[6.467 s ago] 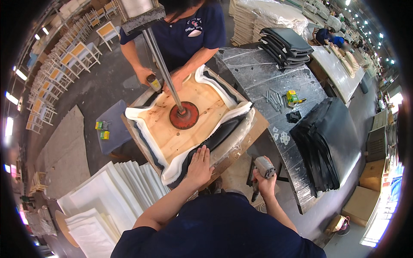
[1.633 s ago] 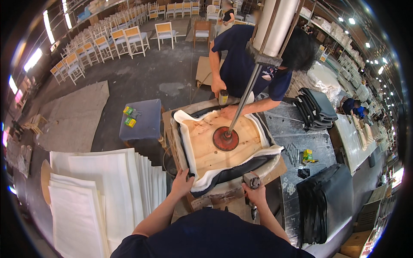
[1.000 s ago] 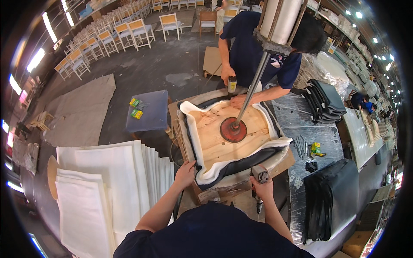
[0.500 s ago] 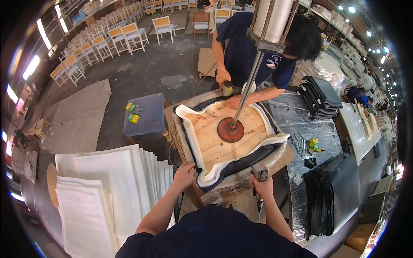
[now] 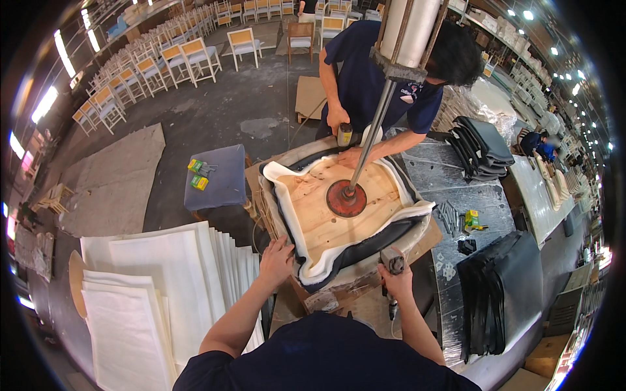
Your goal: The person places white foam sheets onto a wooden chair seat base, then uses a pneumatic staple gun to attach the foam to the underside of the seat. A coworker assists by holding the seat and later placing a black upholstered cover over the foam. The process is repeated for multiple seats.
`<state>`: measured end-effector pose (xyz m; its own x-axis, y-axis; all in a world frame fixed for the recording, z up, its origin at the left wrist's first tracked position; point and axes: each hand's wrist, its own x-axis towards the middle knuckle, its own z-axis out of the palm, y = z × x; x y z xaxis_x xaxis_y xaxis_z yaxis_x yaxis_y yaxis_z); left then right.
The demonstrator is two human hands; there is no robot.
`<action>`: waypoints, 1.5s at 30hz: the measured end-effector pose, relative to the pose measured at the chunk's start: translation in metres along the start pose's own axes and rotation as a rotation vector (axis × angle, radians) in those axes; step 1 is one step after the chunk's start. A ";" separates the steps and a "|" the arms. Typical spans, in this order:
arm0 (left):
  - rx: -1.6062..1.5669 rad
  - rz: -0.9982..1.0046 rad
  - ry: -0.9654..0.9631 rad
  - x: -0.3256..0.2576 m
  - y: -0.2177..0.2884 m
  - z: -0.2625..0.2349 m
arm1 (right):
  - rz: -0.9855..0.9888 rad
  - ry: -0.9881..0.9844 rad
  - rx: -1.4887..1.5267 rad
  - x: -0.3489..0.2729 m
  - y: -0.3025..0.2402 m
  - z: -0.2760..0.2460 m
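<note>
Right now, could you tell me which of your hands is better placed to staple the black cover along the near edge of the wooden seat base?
Right. The right hand grips the staple gun beside that edge; the left hand presses the black cover.

The right hand (image 5: 396,281) covers most of the staple gun (image 5: 392,260), so its lower body is hidden. The left hand's (image 5: 276,260) fingertips vanish under the seat's dark cover (image 5: 365,246). The co-worker's small bottle (image 5: 344,134) is half hidden by a hand.

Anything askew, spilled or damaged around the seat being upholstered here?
Nothing stands out. The wooden seat base lies flat under the round red press pad, with white foam and dark cover wrapped around its edge. The left hand presses the near edge; the right hand grips a staple gun.
</note>
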<state>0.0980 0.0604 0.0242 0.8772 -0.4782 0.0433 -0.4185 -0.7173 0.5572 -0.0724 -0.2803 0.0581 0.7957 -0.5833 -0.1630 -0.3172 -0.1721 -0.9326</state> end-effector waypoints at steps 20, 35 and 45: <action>0.230 0.518 -0.118 0.013 -0.015 0.011 | 0.092 -0.096 0.214 -0.079 -0.016 -0.046; -0.067 0.629 -0.039 -0.011 0.099 0.106 | 0.233 -0.305 0.135 -0.110 -0.007 -0.022; 0.110 0.337 -0.258 0.065 0.125 0.096 | 0.148 -0.122 0.152 -0.043 0.024 -0.047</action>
<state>0.0798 -0.1085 0.0167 0.6058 -0.7956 -0.0093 -0.7058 -0.5427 0.4553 -0.1388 -0.2965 0.0585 0.8057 -0.4917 -0.3303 -0.3608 0.0350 -0.9320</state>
